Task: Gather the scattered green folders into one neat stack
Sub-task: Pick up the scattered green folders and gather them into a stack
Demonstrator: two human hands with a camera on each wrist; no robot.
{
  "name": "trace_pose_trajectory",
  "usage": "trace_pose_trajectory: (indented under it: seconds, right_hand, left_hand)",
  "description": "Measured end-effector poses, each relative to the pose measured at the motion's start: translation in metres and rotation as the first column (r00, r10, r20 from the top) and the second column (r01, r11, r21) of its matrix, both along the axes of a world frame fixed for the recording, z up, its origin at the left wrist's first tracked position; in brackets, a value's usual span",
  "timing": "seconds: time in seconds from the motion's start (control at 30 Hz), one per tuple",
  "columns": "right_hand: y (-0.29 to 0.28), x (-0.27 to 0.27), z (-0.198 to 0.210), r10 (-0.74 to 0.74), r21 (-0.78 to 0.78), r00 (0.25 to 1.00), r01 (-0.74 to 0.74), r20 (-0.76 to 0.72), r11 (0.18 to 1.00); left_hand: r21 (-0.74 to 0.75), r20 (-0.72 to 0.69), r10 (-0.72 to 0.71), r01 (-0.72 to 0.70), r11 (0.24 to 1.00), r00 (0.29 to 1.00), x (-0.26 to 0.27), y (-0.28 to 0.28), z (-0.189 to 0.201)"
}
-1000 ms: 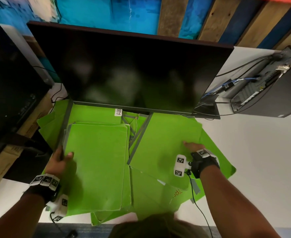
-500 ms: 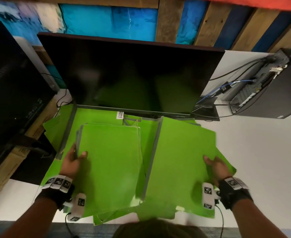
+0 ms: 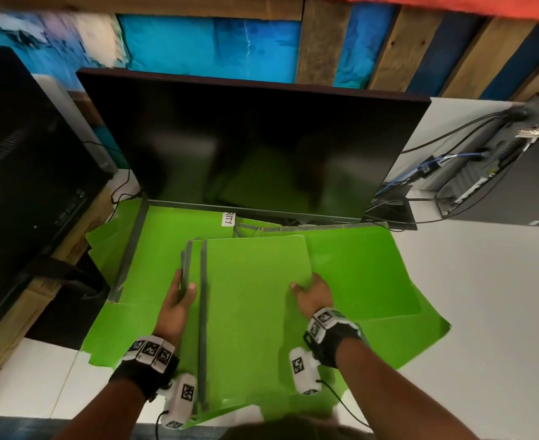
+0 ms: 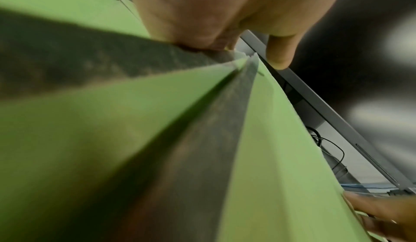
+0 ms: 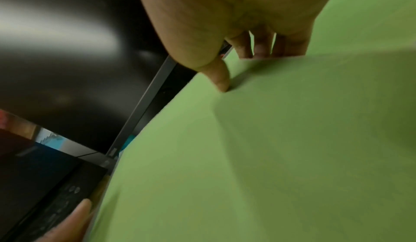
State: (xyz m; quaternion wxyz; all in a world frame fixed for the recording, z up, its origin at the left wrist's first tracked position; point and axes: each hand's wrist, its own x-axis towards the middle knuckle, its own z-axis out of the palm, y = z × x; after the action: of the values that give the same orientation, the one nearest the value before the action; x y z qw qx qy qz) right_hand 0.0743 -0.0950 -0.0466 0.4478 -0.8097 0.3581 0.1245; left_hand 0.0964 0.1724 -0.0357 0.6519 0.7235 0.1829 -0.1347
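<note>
Green folders point(image 3: 255, 300) lie at the centre of the white bench point(image 3: 484, 296), directly in front of the dark monitor point(image 3: 255, 144) at 12 o'clock. The person holds a partly gathered stack between both hands. More green sheets point(image 3: 366, 274) lie spread flat beneath and beyond it, fanning out towards 3 and 9 o'clock.

Left hand point(image 3: 177, 304): at the stack's 9 o'clock edge, thumb on top and fingers wrapped round the grey spines point(image 3: 203, 312) — gripping. The left wrist view shows several spines converging under the palm, offset from one another and not flush.

Right hand point(image 3: 314, 295): at the 3 o'clock edge of the top folder, thumb pressing down on its face, fingers curled under the edge — a pinch hold, confirmed in the right wrist view.

Step in hand, as judged: bringing the top folder over onto the stack and closing the two sides together. Task part done; the spines are stepped at 9 o'clock and loose sheets remain underneath.

Next move calls for squaring the spines against each other, likely by tapping or pressing inward from both sides, then collecting the flat sheets below.

Edges and room:
- 12 o'clock: the monitor's lower edge and stand sit close over the far end of the folders; little room to push forward.
- 9 o'clock: the bench ends near a black unit point(image 3: 23, 185), with a gap — sheets overhang there.
- 3 o'clock: open white surface; cables point(image 3: 452, 147) and a computer case point(image 3: 515, 173) stand well apart at 1 to 2 o'clock.
</note>
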Motion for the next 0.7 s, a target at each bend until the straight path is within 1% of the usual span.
trace_pose_trajectory:
  seconds: [0.1,0.17,0.23,0.37,0.43,0.5,0.53,0.57,0.6,0.67,0.7]
  right_hand:
    - [0.022,0.010,-0.001,0.051,-0.085,0.994,-0.060,-0.095,0.995]
    - [0.028,0.015,-0.001,0.054,-0.115,0.988,-0.071,-0.143,0.991]
    - [0.031,0.017,0.001,0.056,-0.132,0.988,-0.075,-0.141,0.988]
    - [0.039,0.015,0.005,0.029,-0.107,0.988,-0.046,-0.150,0.993]
    - [0.040,0.021,0.007,0.034,-0.065,0.990,-0.043,-0.139,0.997]
    - [0.036,0.026,0.007,0.101,-0.018,0.990,-0.104,-0.098,0.994]
    - [0.031,0.026,0.008,0.164,-0.029,0.983,-0.166,-0.077,0.986]
    - [0.024,0.024,0.010,0.216,-0.073,0.973,-0.222,-0.075,0.972]
    - [0.013,0.019,0.011,0.226,-0.148,0.972,-0.234,-0.069,0.961]
    - [-0.016,0.007,0.011,0.080,-0.261,0.992,-0.103,-0.096,0.960]
    - [-0.034,-0.003,0.010,-0.024,-0.286,0.990,-0.016,-0.137,0.958]
  left_hand:
    - [-0.028,-0.011,0.006,-0.006,1.000,1.000,0.001,0.007,-0.012]
    - [-0.041,-0.026,0.022,-0.023,0.999,0.999,0.002,0.011,-0.015]
    - [-0.062,-0.036,0.039,-0.041,0.997,0.999,0.002,0.014,-0.016]
    - [-0.066,-0.010,0.012,-0.012,0.998,1.000,0.000,0.013,-0.010]
    - [0.015,-0.018,0.023,-0.023,1.000,1.000,0.001,0.011,-0.010]
    - [0.152,-0.071,0.050,-0.039,0.988,0.996,0.004,0.015,-0.011]
    - [0.205,-0.077,0.035,-0.018,0.979,0.996,0.005,0.020,-0.013]
    - [0.238,-0.079,-0.002,0.021,0.971,0.997,0.007,0.025,-0.016]
    - [0.252,-0.075,-0.026,0.044,0.967,0.997,0.011,0.031,-0.017]
    - [0.237,-0.068,-0.029,0.044,0.971,0.997,0.019,0.043,-0.021]
    - [0.220,-0.067,-0.025,0.039,0.975,0.997,0.023,0.047,-0.021]
